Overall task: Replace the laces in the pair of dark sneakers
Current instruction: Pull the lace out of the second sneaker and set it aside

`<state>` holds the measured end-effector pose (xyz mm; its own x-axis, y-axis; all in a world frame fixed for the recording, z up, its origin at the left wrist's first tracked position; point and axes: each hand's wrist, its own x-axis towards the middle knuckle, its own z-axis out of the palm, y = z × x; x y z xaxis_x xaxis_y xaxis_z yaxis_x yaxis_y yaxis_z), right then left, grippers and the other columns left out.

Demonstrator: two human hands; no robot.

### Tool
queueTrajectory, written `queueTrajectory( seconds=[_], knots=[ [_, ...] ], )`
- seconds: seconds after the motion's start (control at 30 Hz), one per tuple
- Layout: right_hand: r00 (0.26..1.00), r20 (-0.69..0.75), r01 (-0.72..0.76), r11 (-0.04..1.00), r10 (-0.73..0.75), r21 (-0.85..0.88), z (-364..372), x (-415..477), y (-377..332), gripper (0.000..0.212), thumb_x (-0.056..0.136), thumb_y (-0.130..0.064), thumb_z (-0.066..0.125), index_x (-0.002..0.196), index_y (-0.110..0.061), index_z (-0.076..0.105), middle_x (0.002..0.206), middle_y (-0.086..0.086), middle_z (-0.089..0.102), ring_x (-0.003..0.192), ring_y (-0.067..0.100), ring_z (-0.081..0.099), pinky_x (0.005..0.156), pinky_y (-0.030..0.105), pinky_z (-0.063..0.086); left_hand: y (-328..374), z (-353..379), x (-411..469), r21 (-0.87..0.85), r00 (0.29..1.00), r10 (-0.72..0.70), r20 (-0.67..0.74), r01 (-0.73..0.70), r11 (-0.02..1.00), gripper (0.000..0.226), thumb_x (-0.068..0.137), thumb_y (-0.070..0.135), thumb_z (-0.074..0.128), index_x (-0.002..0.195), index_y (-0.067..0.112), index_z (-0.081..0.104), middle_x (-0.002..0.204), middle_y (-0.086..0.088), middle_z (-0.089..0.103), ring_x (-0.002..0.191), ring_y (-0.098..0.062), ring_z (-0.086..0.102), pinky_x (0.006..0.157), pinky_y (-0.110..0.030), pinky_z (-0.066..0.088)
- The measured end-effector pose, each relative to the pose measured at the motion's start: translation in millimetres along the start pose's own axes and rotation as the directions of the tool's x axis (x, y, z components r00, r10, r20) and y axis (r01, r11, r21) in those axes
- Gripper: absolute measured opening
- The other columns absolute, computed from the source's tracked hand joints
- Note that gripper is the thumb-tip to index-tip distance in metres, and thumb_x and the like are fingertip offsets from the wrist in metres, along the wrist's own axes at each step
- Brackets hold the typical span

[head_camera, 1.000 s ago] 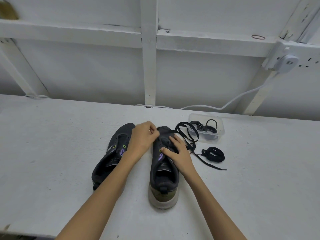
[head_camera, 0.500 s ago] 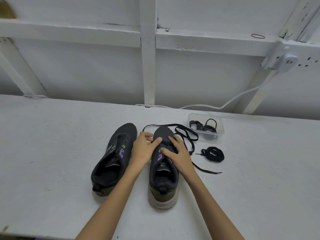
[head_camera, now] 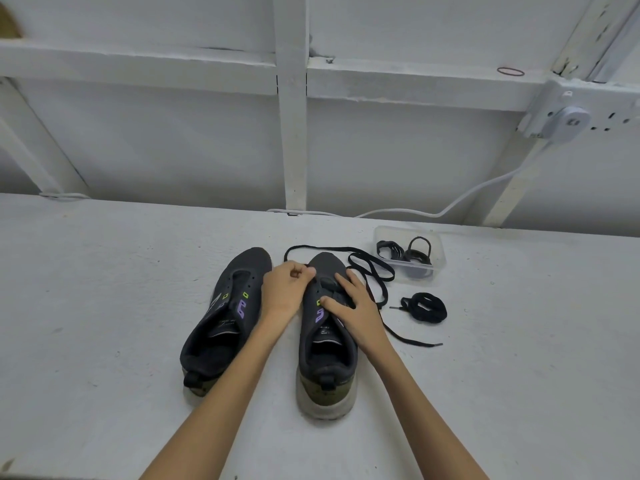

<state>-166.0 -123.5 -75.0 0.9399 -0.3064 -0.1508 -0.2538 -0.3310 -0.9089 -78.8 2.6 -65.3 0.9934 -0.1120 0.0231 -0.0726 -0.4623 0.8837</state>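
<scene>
White worktop (head_camera: 104, 306), white timber framing behind; sneaker (head_camera: 325, 362) sits under both hands, second sneaker (head_camera: 228, 306) unlaced just beyond the left hand (head_camera: 285, 294); left hand pinches the lace (head_camera: 372, 268) near the toe-end eyelets, fingers curled; right hand (head_camera: 356, 311) flat, fingers spread, pressing the tongue. Risk: slack looped past the toe could twist or snag when pulled. Coiled lace (head_camera: 427, 307) and clear box (head_camera: 440, 258) right of the right hand; neither in the way.
</scene>
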Motion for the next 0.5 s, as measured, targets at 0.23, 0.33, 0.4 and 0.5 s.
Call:
queueTrajectory(
  seconds=[0.23,0.33,0.4,0.5],
  knots=[
    [1.0,-0.006,-0.005,1.0,0.005,0.017,0.6,-1.0,0.6,0.082,0.067,-0.056,0.062,0.144,-0.033,0.045,0.158,-0.016,0.024,0.143,0.007,0.027,0.111,0.032,0.026,45.6,-43.6,24.4,-0.461,0.945,-0.137,-0.298,-0.017,0.887,0.016,0.093,0.024,0.062,0.079,0.018,0.061,0.069,0.001,0.058,0.057,-0.01,0.05,0.061,-0.021,0.046],
    [1.0,-0.016,-0.003,1.0,0.003,0.012,0.7,-1.0,-0.3,0.082,0.066,-0.056,0.061,0.143,-0.033,0.046,0.158,-0.017,0.024,0.143,0.007,0.028,0.11,0.031,0.026,31.1,-31.5,15.6,-0.522,0.973,-0.175,-0.153,0.07,0.85,0.018,0.091,0.032,0.065,0.084,0.017,0.059,0.075,0.001,0.06,0.063,-0.009,0.052,0.06,-0.023,0.045],
    [1.0,-0.023,-0.001,1.0,0.001,0.006,0.8,-0.8,-0.2,0.082,0.066,-0.056,0.061,0.143,-0.033,0.046,0.158,-0.016,0.024,0.142,0.006,0.029,0.11,0.031,0.026,13.0,-15.4,4.4,-0.438,0.979,-0.205,0.014,0.191,0.879,0.029,0.086,0.042,0.068,0.093,0.015,0.061,0.085,0.002,0.063,0.074,-0.01,0.058,0.066,-0.026,0.049],
    [1.0,-0.018,0.0,1.0,0.0,-0.013,2.0,-0.5,-0.8,0.084,0.065,-0.058,0.06,0.144,-0.033,0.045,0.159,-0.015,0.023,0.143,0.007,0.029,0.11,0.031,0.026,-9.0,4.9,-11.7,-0.252,0.974,-0.188,0.129,0.216,0.943,0.033,0.081,0.036,0.076,0.098,0.011,0.063,0.093,0.0,0.067,0.087,-0.015,0.064,0.079,-0.03,0.054]
  ],
)
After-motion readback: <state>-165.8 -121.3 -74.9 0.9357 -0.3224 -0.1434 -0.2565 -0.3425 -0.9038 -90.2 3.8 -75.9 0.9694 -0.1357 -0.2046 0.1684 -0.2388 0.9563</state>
